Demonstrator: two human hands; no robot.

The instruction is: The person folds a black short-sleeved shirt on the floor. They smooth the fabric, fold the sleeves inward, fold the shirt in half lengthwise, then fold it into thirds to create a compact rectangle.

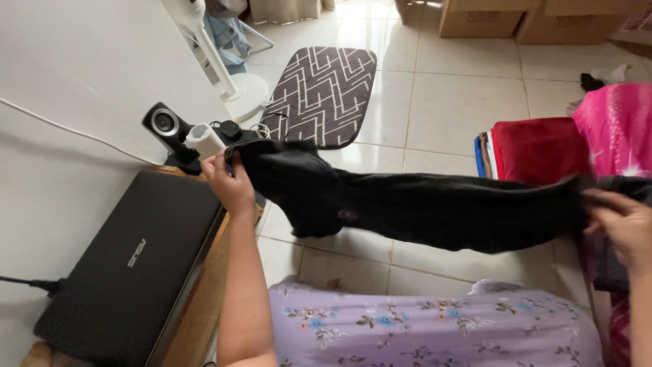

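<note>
The person is wearing a soft lilac garment point(435, 326) printed all over with small flowers, blue blooms with darker purple sprigs and leaves scattered between them, and the fabric is lying in loose folds across the lap. Both forearms are showing bare, no sleeves reaching them. The left hand point(229, 182) and the right hand point(625, 228) are carrying no rings, watch or bracelets where they show.

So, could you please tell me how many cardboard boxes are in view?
2: one brown cardboard box at the top, another right of it; more may be cut off.
</note>
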